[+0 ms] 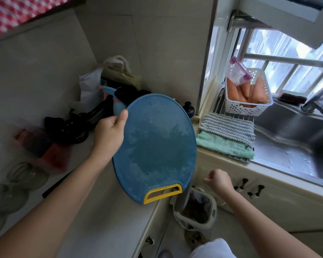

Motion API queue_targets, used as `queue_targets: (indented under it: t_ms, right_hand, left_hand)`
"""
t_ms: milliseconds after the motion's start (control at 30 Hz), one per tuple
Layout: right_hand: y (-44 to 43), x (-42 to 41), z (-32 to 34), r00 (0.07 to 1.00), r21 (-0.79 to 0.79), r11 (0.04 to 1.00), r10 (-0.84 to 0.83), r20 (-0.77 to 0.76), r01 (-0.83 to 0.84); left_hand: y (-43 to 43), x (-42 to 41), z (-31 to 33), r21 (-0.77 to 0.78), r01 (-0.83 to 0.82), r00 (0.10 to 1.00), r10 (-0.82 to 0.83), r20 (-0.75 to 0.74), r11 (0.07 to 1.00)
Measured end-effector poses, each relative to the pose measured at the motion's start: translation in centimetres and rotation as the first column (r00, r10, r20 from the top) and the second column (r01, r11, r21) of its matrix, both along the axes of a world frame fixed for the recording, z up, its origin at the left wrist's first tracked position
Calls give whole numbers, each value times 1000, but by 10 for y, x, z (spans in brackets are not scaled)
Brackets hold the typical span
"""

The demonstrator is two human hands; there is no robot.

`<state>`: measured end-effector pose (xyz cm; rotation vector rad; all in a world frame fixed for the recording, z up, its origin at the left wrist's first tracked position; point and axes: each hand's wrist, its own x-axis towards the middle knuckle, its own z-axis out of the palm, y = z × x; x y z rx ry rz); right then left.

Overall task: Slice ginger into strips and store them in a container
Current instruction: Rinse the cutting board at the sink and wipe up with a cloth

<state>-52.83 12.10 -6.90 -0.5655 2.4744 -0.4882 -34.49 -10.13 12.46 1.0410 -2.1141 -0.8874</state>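
A round blue cutting board [157, 146] with a yellow handle slot [163, 193] is held tilted over the corner of the counter. My left hand [109, 135] grips its left rim, thumb on the top face. My right hand [219, 180] hangs in a loose fist to the right of the board, over the gap in front of the cabinet, and holds nothing. No ginger or knife shows in the view. Several clear glass jars [26, 175] stand at the left edge of the counter.
Dark bags and a blue spray bottle [112, 101] crowd the counter corner. A white basket [248, 105] with carrots sits on a rack by the steel sink [287, 138]. Folded cloths [226, 136] lie on the sink edge. An open bin [196, 209] stands on the floor.
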Motion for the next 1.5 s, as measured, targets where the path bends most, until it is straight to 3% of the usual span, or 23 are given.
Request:
queue_targets:
  t_ms: [300, 500, 667, 800, 900, 1000, 1100, 1200, 1367, 1433, 1500]
  right_hand:
    - [10, 0, -16, 996, 146, 986, 87, -16, -83]
    - [0, 5, -4, 972, 118, 983, 159, -172, -140]
    - [-40, 1, 48, 937, 125, 941, 329, -115, -315]
    - [-75, -2, 123, 821, 60, 843, 534, -200, -534]
    - [-93, 8, 169, 820, -125, 818, 530, -215, -561]
    - [-107, 20, 182, 862, -309, 805, 478, -167, -506]
    - [-121, 33, 180, 788, -380, 693, 570, -232, -613]
    - [-139, 44, 172, 682, -385, 585, 706, -191, -713]
    - [-176, 67, 143, 408, -281, 344, 887, -215, -896]
    - [-188, 78, 133, 368, -238, 321, 911, -187, -917]
    - [-198, 88, 123, 402, -250, 374, 913, -73, -893]
  left_hand:
    - [-3, 23, -8, 8, -14, 999, 14, -50, 1000]
    - [-12, 51, -16, 121, -80, 987, 96, -132, 989]
    - [-26, 91, -16, 171, -238, 958, 261, -123, 956]
    - [-33, 119, -9, 278, -312, 925, 357, -129, 908]
    - [-28, 131, -5, 366, -386, 876, 461, -144, 847]
    - [-15, 141, -5, 356, -479, 813, 559, -166, 802]
    - [-1, 159, -14, 371, -549, 748, 638, -181, 749]
    - [14, 181, -25, 477, -595, 656, 734, -177, 647]
    - [41, 220, -45, 558, -680, 507, 855, -110, 475]
    - [51, 236, -54, 603, -695, 458, 887, -49, 392]
    - [61, 252, -67, 683, -666, 406, 914, -4, 299]
